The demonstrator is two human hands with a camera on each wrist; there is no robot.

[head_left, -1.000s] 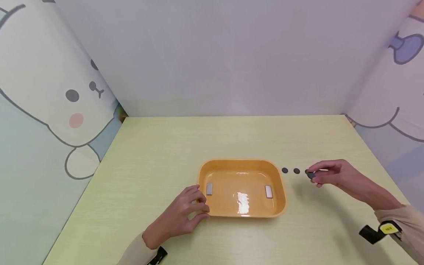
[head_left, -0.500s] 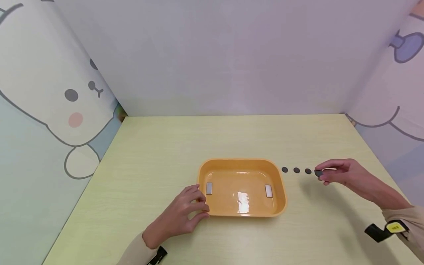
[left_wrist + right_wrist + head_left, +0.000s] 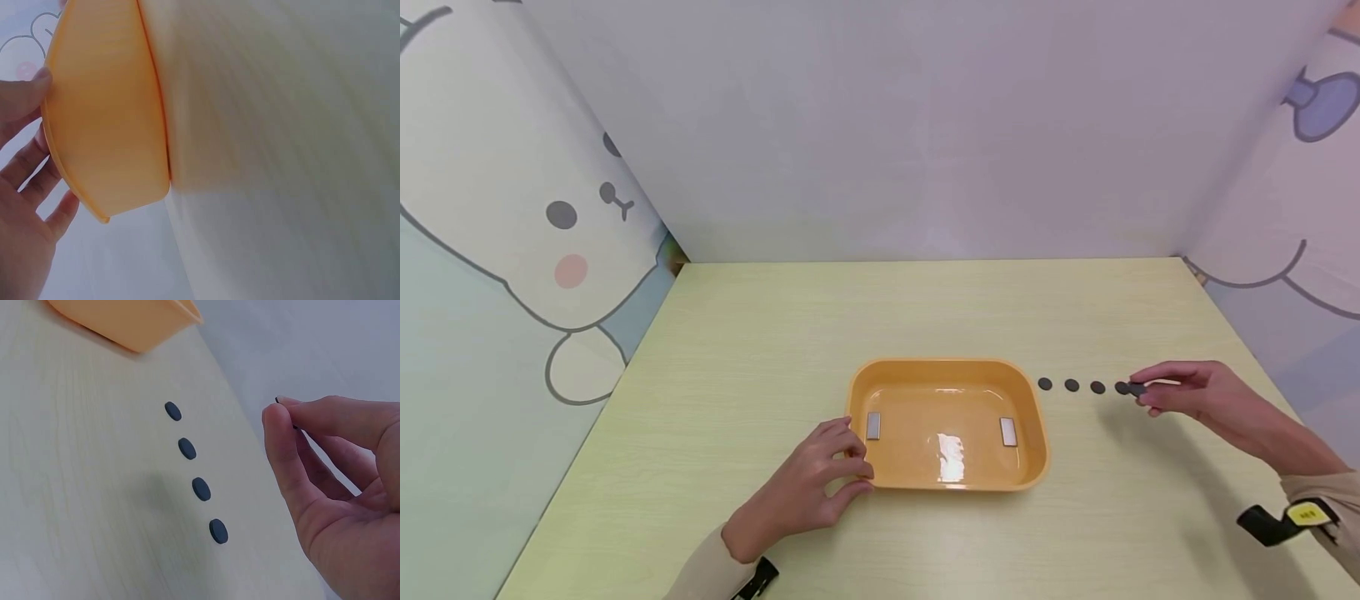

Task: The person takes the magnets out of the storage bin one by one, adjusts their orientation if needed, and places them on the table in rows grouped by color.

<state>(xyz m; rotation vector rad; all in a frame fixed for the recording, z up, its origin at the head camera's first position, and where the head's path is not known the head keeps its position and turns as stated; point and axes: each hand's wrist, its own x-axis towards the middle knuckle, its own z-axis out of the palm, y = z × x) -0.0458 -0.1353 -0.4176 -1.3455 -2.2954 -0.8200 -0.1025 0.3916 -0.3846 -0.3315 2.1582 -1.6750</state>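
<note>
The right hand [image 3: 1195, 396]'s grip was pinched on a dark disc [image 3: 1138, 389], held above the worktop [image 3: 767, 333]; four similar discs [image 3: 1072, 385] lay there in a row towards the tray [image 3: 925, 425]; the left hand [image 3: 812, 483]'s grip had the tray's rim; inside sat two silvery blocks [image 3: 1008, 432], one towards each end.

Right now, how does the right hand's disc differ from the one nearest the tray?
The held disc is pinched in the right hand, off the table; the tray-side disc lies flat on it. In the right wrist view, the held disc is mostly hidden; the tray-side disc shows whole. The held disc is farther from the tray than the tray-side disc. Both are dark and thin.
</note>
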